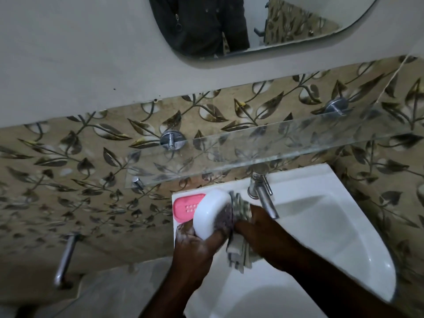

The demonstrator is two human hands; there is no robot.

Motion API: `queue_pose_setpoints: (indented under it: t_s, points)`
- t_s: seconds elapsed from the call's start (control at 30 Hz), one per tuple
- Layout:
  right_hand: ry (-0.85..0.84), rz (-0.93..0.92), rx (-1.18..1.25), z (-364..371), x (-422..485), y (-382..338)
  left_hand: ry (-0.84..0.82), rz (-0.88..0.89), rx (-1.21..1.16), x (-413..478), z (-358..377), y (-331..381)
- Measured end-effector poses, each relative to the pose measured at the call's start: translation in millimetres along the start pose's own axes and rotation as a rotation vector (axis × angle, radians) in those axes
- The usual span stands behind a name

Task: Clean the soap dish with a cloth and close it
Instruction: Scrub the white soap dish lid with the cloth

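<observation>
Head view: left hand (195, 245) grips the white soap dish shell (212, 214) from below, fingers curled round its near edge. The shell is tilted, smooth outer side facing left and up, held over the far-left corner of the sink (332, 214). There is a whitish film on the left hand's fingers.

Right hand (263, 235) is closed on a striped grey cloth (242, 208), pressing it against the right side of the shell. Part of the cloth is bunched between hand and shell, and the rest hangs down on the near side of the hand. I can't tell whether the cloth reaches inside the shell.

The pink tray (187, 206), slotted in the middle, lies flat on the sink's far-left ledge. It is just left of the shell and partly hidden behind it, apart from both hands.

Chrome tap (263, 198) sits on the far rim just right of the cloth, spout angled toward the basin.

A glass shelf (275, 143) is on the wall above the sink, on round chrome brackets (172, 140). The wall tiles (68, 157) have a brown leaf pattern. A chrome towel bar (65, 258) is low on the left. The mirror (286, 26) at the top shows a dark garment with a zip.
</observation>
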State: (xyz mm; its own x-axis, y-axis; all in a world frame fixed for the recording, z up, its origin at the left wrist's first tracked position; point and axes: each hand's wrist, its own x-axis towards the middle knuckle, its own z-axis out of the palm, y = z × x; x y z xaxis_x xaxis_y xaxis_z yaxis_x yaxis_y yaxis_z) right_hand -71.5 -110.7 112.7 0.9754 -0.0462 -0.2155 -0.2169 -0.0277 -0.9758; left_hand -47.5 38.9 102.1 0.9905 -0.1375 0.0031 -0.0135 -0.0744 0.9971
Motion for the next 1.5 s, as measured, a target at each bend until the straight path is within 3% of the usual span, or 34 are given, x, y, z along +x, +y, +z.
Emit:
queue_pose_setpoints:
  t_s: [0.07, 0.17, 0.27, 0.33, 0.4, 0.47, 0.53, 0.6, 0.8, 0.87, 0.93, 0.97, 1.1, 1.2, 1.27, 1.37, 1.43, 1.5]
  points:
    - [-0.177, 0.101, 0.259, -3.0, -2.7, 12.7, 0.018, -0.040, -0.116, -0.2, 0.2, 4.8]
    - [-0.259, 0.041, 0.477, -12.1, 1.8, 20.4, -0.040, -0.099, -0.221, -1.4, 7.3, 7.4]
    - [-0.274, -0.038, 0.347, -26.3, 10.2, 17.5, -0.172, -0.128, -0.258, 1.1, 2.0, 6.0]
    - [-0.306, -0.102, 0.181, -37.0, 14.9, 12.4, -0.382, -0.184, -0.276, 5.1, -14.2, 11.1]
    - [-0.304, -0.210, -0.081, -48.3, 20.0, 7.5, -0.602, -0.225, -0.181, 9.4, -29.4, 19.4]
    - [-0.309, -0.347, -0.369, -54.0, 26.6, 4.0, -0.673, -0.216, 0.008, 15.1, -32.4, 25.8]
    - [-0.325, -0.403, -0.497, -54.3, 31.5, 3.6, -0.570, -0.119, 0.240, 20.1, -24.1, 24.1]
    - [-0.276, -0.431, -0.519, -52.4, 32.9, 4.7, -0.436, -0.055, 0.318, 21.1, -13.8, 18.1]
    - [0.142, -0.626, -0.766, 2.3, 4.4, 20.1, -0.302, 0.000, 0.322, 11.9, 10.2, -4.2]
    - [0.104, -0.685, -0.955, 19.0, -6.0, 21.1, -0.216, 0.036, 0.405, 7.6, 10.1, -7.5]
    - [0.063, -0.659, -0.976, 6.5, 2.3, 24.1, -0.206, 0.233, 0.492, 8.1, 9.3, -11.4]
    - [0.120, -0.615, -0.944, -4.8, 8.4, 24.1, -0.189, 0.315, 0.509, 7.6, 11.3, -11.6]
    - [0.284, -0.531, -0.929, -1.4, 8.1, 9.5, -0.163, 0.302, 0.477, 7.4, 15.3, -7.6]
    - [0.142, -0.660, -1.110, 28.4, -11.1, 8.7, -0.157, 0.214, 0.454, 6.6, 6.5, -13.3]
    - [0.106, -0.647, -1.038, 16.2, -4.5, 12.0, -0.145, 0.274, 0.448, 6.5, 7.1, -11.3]
    - [0.316, -0.604, -0.917, -7.4, 12.7, 5.3, -0.112, 0.333, 0.446, 1.7, 14.3, 1.2]
    - [0.375, -0.636, -0.993, 7.4, 9.0, -6.0, -0.144, 0.380, 0.472, 2.3, 17.0, -1.3]
    - [0.311, -0.694, -1.117, 33.4, -3.0, -6.6, -0.107, 0.398, 0.559, 1.0, 16.0, 0.0]
